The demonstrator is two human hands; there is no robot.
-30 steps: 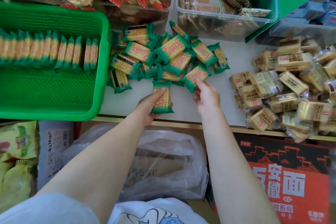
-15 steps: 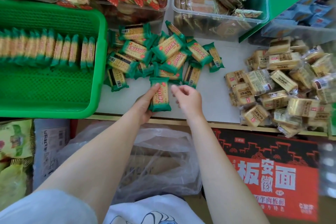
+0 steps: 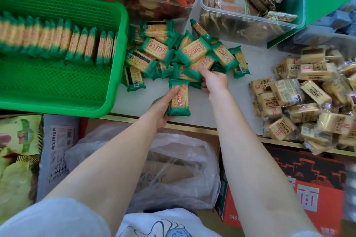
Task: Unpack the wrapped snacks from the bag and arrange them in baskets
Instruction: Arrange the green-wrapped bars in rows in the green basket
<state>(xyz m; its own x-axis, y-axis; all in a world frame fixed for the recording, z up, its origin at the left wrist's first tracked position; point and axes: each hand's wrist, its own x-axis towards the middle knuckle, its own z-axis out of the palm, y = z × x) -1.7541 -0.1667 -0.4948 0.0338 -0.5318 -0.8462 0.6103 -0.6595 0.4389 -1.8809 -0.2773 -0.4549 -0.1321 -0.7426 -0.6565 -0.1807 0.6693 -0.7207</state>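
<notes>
Left grip clasps one green cracker packet above the table edge; right grip, which half a second ago sat by that packet, now reaches into the loose pile, forefinger on a packet, grasp unclear. One green basket holds a row of roughly twenty packets. A heap of tan packets lies right.
</notes>
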